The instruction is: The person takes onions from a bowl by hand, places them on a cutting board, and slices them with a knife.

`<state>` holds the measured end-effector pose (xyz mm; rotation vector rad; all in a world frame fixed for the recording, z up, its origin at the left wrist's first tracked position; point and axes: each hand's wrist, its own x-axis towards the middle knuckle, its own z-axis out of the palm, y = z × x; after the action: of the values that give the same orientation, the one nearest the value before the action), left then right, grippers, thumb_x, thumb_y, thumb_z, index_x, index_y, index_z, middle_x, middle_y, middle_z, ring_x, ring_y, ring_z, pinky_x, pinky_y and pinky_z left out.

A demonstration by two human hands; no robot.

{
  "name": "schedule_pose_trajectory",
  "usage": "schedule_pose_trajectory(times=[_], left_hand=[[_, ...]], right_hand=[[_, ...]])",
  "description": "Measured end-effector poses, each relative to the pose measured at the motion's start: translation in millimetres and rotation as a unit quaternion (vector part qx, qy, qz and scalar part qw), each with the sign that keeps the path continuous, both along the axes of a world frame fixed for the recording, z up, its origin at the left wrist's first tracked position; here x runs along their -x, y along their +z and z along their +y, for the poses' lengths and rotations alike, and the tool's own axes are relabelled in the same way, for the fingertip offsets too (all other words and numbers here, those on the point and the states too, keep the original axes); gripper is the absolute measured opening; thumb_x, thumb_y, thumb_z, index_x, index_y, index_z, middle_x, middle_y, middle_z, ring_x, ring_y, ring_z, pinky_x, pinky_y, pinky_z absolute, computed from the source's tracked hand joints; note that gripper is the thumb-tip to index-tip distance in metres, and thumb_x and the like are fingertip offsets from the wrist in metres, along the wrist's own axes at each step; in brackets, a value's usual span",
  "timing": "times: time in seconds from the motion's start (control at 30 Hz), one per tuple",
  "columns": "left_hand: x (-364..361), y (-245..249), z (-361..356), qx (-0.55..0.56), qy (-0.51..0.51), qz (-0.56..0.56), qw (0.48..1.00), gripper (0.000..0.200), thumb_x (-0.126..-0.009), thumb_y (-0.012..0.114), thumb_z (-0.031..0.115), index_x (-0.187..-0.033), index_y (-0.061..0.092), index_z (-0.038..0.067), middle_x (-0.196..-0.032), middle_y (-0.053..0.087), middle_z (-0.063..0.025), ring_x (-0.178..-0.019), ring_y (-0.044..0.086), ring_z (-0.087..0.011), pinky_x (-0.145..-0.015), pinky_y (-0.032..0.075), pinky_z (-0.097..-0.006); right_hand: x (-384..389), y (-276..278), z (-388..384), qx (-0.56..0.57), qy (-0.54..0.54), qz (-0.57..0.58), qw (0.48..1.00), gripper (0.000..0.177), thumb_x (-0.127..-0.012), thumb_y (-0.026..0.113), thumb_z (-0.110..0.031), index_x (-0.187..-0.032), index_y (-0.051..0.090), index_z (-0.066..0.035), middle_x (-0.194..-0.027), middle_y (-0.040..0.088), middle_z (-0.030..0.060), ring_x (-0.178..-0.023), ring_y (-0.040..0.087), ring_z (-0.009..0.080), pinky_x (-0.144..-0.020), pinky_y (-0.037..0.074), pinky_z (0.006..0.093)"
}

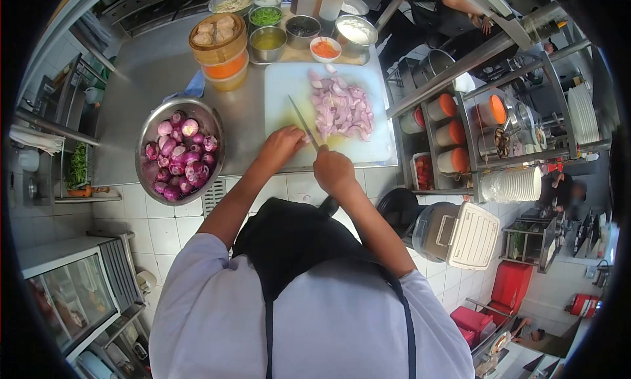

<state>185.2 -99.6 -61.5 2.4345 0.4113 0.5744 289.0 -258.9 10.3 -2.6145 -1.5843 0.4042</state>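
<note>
My right hand (334,171) is closed round the handle of a kitchen knife (303,121), whose blade points away and to the left over the white cutting board (279,90). Just left of the blade, my left hand (286,144) has its fingers curled down on a small pale piece of onion (306,140), mostly hidden under the fingertips. A heap of cut purple onion (342,108) lies on the board's right half, beyond the knife. On the left, at the front edge of the steel table, a metal bowl (142,157) holds several peeled red onions (181,154).
A bamboo steamer (217,41) stands on stacked tubs behind the bowl. Along the back are bowls of chopped greens (265,16), yellow liquid (269,40) and orange shreds (325,48), plus a squeeze bottle (331,3). Shelves with orange-lidded tubs (452,133) flank the right side.
</note>
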Motion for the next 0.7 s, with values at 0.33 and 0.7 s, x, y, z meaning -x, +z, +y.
schedule_pose_trajectory(times=[0.33, 0.7], left_hand=[[0, 13, 4, -0.003, -0.024, -0.037, 0.999, 0.01, -0.089, 0.075, 0.015, -0.089, 0.072, 0.005, -0.096, 0.065, -0.0115, -0.095, 0.067, -0.0331, -0.082, 0.055, -0.0465], [1, 10, 9, -0.021, -0.016, 0.006, 1.0, 0.005, -0.089, 0.071, 0.009, -0.092, 0.076, 0.01, -0.091, 0.068, -0.0097, -0.089, 0.069, -0.0329, -0.079, 0.056, -0.045]], right_hand=[[-12, -37, 17, -0.091, 0.011, 0.002, 0.996, 0.01, -0.094, 0.057, -0.008, -0.099, 0.06, 0.0, -0.081, 0.074, 0.0227, -0.075, 0.077, 0.0373, -0.067, 0.063, 0.0462], [-14, -52, 15, -0.073, 0.058, -0.033, 0.995, 0.011, -0.095, 0.057, -0.009, -0.101, 0.06, 0.001, -0.08, 0.074, 0.0213, -0.074, 0.077, 0.0367, -0.067, 0.063, 0.0458]])
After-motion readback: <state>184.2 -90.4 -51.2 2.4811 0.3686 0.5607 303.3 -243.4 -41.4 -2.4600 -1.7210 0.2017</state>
